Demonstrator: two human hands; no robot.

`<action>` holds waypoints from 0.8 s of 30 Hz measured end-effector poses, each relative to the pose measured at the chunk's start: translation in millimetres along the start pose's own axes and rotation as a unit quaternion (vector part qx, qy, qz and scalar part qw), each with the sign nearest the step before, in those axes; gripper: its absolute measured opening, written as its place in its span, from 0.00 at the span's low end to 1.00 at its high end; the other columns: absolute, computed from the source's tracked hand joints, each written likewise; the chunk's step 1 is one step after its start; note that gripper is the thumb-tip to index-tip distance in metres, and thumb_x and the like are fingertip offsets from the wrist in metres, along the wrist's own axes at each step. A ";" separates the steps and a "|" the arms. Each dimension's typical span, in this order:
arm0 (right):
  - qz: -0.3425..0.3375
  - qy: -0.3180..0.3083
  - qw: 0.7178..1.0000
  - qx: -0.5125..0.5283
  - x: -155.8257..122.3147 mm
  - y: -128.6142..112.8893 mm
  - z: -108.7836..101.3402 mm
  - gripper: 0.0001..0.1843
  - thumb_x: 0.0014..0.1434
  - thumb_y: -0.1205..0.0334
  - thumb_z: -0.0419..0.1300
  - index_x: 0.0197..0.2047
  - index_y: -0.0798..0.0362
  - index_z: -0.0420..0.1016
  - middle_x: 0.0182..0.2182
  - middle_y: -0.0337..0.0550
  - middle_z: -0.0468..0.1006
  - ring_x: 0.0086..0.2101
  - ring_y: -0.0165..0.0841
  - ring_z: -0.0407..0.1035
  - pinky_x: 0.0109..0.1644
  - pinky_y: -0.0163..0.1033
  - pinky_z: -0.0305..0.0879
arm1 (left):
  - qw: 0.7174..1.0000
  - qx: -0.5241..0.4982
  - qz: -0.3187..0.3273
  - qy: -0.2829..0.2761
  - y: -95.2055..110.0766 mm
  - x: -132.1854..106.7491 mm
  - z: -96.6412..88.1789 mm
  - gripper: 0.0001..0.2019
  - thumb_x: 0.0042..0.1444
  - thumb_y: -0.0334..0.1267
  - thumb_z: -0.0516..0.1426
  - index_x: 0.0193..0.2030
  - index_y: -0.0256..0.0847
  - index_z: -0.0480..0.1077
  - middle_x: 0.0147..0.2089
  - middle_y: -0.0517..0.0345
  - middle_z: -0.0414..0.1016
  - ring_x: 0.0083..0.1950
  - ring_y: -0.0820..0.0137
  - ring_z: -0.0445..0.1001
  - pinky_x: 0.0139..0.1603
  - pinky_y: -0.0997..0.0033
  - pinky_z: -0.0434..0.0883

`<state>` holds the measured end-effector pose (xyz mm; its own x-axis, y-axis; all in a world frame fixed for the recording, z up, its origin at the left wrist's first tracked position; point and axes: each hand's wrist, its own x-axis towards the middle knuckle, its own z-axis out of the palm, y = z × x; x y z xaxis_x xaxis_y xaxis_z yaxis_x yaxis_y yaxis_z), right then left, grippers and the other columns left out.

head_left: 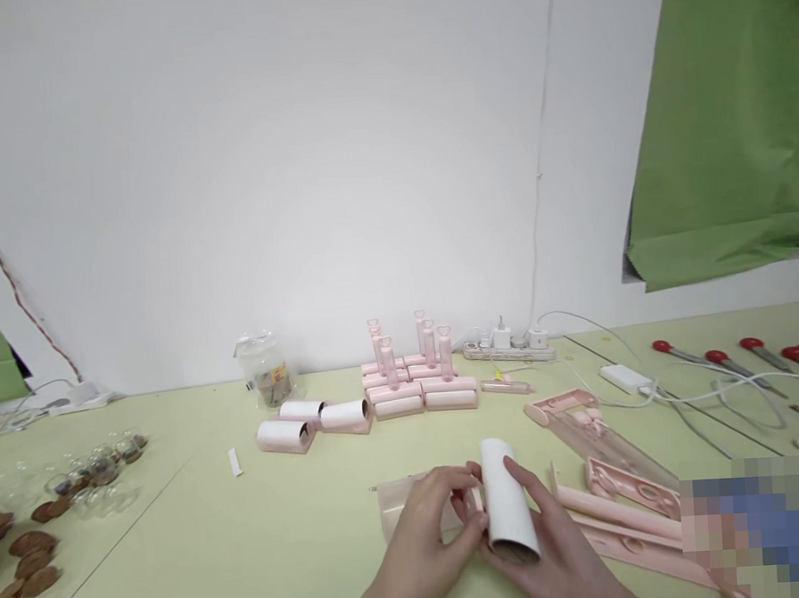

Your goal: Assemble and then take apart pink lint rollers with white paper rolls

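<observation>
A white sticky-paper roll (pixel 507 499) with a hollow core is tilted in my right hand (pixel 560 554), fingers and thumb wrapped round it. My left hand (pixel 428 521) is closed on a small pink plastic part (pixel 475 504) right beside the roll; my fingers partly hide its shape. Under and behind my left hand lies a translucent pale cover (pixel 393 500), partly covered. To the right of my right hand are several long pink plastic pieces (pixel 625 512) and a pink holder with a clear section (pixel 562 404).
Toward the wall sit white rolls in pink holders (pixel 344 415), pink lint rollers with upright handles (pixel 446 354), and a plastic bag (pixel 267 370). A power strip (pixel 509 351), cables and red-tipped tools (pixel 717 356) lie right. Wooden discs (pixel 35 563) and clear globes (pixel 106 500) lie left.
</observation>
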<state>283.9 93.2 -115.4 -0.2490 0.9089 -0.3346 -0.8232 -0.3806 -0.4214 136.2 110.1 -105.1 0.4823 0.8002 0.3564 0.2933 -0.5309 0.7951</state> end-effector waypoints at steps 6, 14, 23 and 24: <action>0.079 -0.018 0.997 0.015 6.5 13.2 -6.3 0.22 0.52 0.55 0.59 0.49 0.50 0.62 0.32 0.42 0.74 0.32 0.32 0.70 0.34 0.34 0.66 | 0.976 -0.173 -0.065 0.116 -17.2 -3.4 -13.8 0.13 0.53 0.41 0.53 0.44 0.42 0.69 0.47 0.52 0.69 0.50 0.64 0.66 0.51 0.66 0.65; 0.115 -0.159 0.960 -0.202 -7.1 39.5 -10.4 0.20 0.49 0.49 0.58 0.36 0.58 0.70 0.19 0.39 0.70 0.21 0.26 0.64 0.25 0.28 0.57 | 0.960 -0.267 -0.085 0.009 -8.2 -7.8 -14.2 0.17 0.55 0.46 0.50 0.46 0.43 0.70 0.48 0.52 0.68 0.50 0.63 0.66 0.54 0.62 0.62; 0.123 -0.076 0.944 -0.298 -15.9 26.0 0.7 0.22 0.54 0.45 0.52 0.22 0.57 0.68 0.17 0.38 0.66 0.17 0.23 0.58 0.20 0.27 0.56 | 0.962 -0.246 -0.098 -0.073 -7.3 -11.4 -13.0 0.19 0.55 0.48 0.50 0.52 0.47 0.65 0.53 0.51 0.64 0.51 0.62 0.65 0.46 0.65 0.67; 0.110 -0.073 0.948 -0.289 -15.0 24.0 0.9 0.22 0.54 0.46 0.52 0.24 0.57 0.70 0.18 0.39 0.67 0.19 0.25 0.61 0.22 0.29 0.59 | 0.966 -0.237 -0.088 -0.056 -9.4 -10.7 -14.3 0.19 0.55 0.47 0.50 0.52 0.47 0.65 0.53 0.52 0.65 0.51 0.62 0.65 0.48 0.65 0.65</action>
<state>267.4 70.6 -119.7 -0.4852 0.7941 -0.3660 -0.3360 -0.5558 -0.7604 116.4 110.5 -109.4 0.5531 0.8174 0.1608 -0.0194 -0.1804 0.9834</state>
